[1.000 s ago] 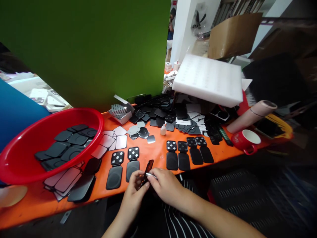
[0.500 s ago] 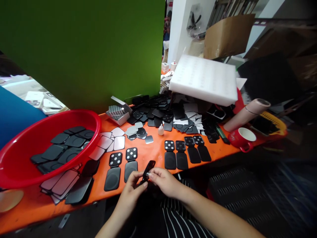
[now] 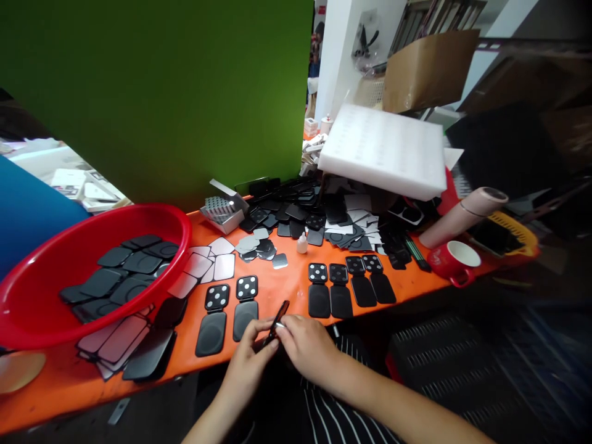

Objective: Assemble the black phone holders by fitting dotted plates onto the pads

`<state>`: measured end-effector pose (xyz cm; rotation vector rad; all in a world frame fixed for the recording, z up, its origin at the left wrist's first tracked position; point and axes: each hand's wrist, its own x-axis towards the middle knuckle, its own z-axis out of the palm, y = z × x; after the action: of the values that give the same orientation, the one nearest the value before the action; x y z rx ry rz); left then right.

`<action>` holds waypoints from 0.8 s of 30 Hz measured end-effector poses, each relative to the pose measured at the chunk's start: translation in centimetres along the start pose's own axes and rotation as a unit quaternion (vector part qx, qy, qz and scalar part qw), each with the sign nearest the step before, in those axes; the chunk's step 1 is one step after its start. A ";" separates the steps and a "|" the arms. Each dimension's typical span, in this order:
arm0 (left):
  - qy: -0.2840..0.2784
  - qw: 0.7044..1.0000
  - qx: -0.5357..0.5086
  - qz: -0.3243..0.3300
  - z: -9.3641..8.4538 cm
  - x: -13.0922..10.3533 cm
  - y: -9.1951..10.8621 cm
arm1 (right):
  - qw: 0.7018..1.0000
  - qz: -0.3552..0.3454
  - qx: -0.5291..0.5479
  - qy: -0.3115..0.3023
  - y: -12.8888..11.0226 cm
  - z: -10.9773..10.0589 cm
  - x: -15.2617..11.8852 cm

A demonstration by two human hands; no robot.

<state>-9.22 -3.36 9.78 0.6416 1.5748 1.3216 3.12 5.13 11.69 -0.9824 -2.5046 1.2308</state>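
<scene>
In front of the orange table's edge, my left hand point(image 3: 251, 351) is closed on a black folding panel piece point(image 3: 279, 314), tilted and seen nearly edge-on. My right hand point(image 3: 308, 345) is pinched against the same piece, with a small silvery bit point(image 3: 280, 324) at its fingertips, too small to name. Unfolded two-part black pieces with dotted squares lie close by: a pair to the left, one of them the hinged piece point(image 3: 245, 317), and several to the right, such as the dotted piece point(image 3: 319, 299).
A red basin point(image 3: 185, 246) of black panels stands left, beside pink-faced sheets point(image 3: 121, 342). Farther back are a box of small round silvery parts point(image 3: 224, 213), a small dropper bottle point(image 3: 302, 243) and piled black panels point(image 3: 296, 213). A red mug point(image 3: 446, 262) and pink flask point(image 3: 462, 216) stand right.
My right hand has shifted slightly closer over the black piece, fingers more curled against it. The piece has turned a little more upright. The whole view has moved slightly.
</scene>
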 end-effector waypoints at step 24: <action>-0.054 0.974 -0.165 -0.147 0.4 -0.5 0.1 | 0.946 0.077 0.304 -0.076 2.1 0.6 1.0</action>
<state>-8.65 -3.54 10.07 0.2580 1.2676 1.2620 3.15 6.29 9.59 -0.9459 -1.9412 2.0227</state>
